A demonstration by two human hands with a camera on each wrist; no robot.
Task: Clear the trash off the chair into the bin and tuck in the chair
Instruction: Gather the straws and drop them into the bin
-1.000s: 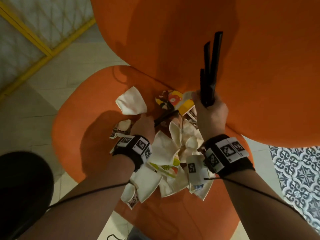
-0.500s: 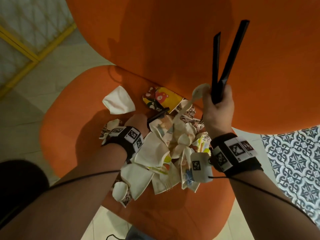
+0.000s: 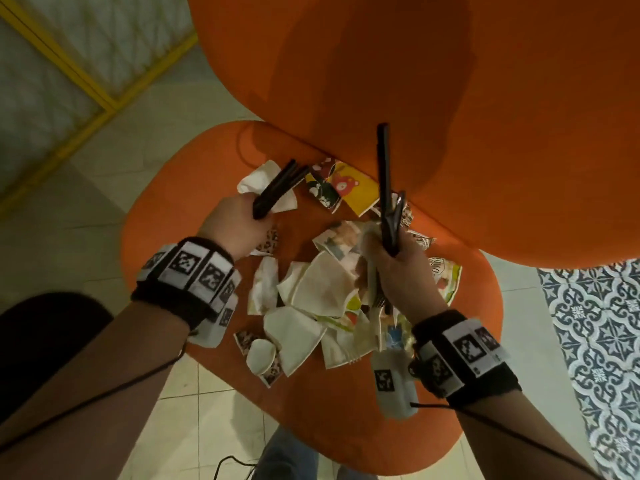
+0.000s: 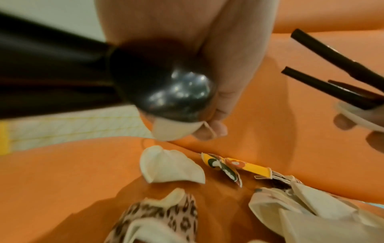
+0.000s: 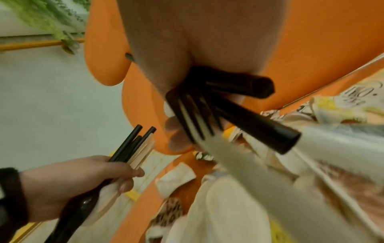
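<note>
Left hand (image 3: 235, 226) is clamped on a bundle of black straws (image 3: 277, 188) plus a black spoon (image 4: 166, 92) and a few pale wooden sticks (image 5: 141, 151), held just above the back-left part of the chair seat (image 3: 166, 237). Right hand (image 3: 398, 268) is clamped on more black straws (image 3: 384, 181), a black fork (image 5: 193, 113) and a white utensil; the straws point up toward the backrest (image 3: 485, 133). Trash pile (image 3: 322, 299) sits mid-seat between both hands: crushed white paper cups, leopard-print cup pieces (image 4: 166, 218), a yellow cartoon-print cup (image 3: 346, 188) against the backrest edge, and a flattened white cup (image 4: 166, 166) at the back-left of the seat. Dark round shape (image 3: 45, 344) at lower left, off the seat's left edge; can't tell if it's the bin.
</note>
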